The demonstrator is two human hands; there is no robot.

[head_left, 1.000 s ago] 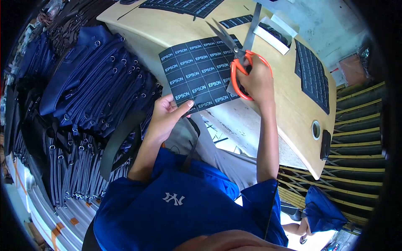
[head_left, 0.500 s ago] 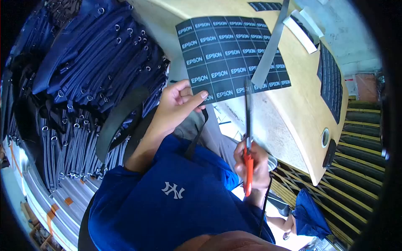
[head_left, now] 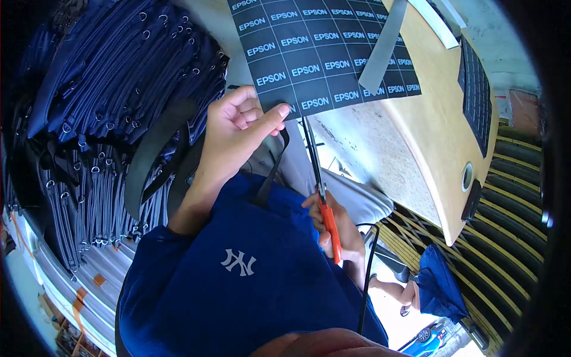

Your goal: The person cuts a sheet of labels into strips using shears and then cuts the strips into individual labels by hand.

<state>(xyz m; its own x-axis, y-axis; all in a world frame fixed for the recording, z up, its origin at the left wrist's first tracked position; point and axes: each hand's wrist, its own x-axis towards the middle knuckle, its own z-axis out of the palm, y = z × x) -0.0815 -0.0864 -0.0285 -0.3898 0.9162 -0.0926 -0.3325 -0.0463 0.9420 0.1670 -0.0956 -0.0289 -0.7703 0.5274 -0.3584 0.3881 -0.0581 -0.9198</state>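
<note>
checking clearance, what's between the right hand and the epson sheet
In the head view, the blades of the scissors lie there, pointing up from the right hand toward the lower edge of the EPSON sheet; whether the tips touch is unclear.

Table: I've got a pale wood top (head_left: 429, 122), its curved edge tapering to a corner below the ringed hole (head_left: 467, 177).
Dark sheets: there they are (head_left: 476, 98), lying flat above the hole, pale marks across them.
White box: farther above the hole (head_left: 439, 27), only partly in my view.
Black object: right below the hole (head_left: 471, 201), at the table's edge; I can't tell what it is.
</note>
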